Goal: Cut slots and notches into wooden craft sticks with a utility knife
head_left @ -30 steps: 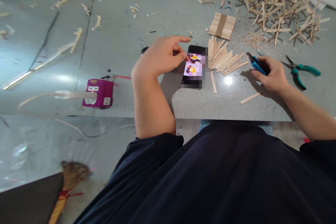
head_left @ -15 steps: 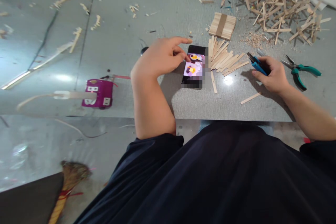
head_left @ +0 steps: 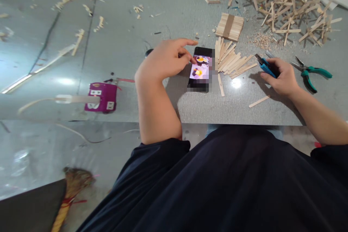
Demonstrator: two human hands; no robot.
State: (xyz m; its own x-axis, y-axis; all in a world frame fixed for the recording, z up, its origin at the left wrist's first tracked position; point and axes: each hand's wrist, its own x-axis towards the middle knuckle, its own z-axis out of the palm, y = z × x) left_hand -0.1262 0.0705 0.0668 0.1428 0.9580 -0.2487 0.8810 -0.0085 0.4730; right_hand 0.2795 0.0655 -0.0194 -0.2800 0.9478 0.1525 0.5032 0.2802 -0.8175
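My left hand [head_left: 171,58] hovers at the left side of a phone [head_left: 200,70] lying on the table, its fingers apart and holding nothing. One fingertip is over the lit screen; whether it touches I cannot tell. A colourful picture fills the screen. My right hand [head_left: 282,78] is closed around a blue and black utility knife [head_left: 265,67], which points up and left. Flat wooden craft sticks [head_left: 231,59] lie fanned out between the phone and the knife. A single craft stick [head_left: 259,101] lies just left of my right wrist.
A banded bundle of sticks [head_left: 230,27] lies beyond the fan. Teal-handled pliers [head_left: 308,74] rest right of my right hand. A heap of loose sticks [head_left: 290,11] covers the back right. A purple power socket [head_left: 101,97] with a plugged-in cable stands left, near the table edge.
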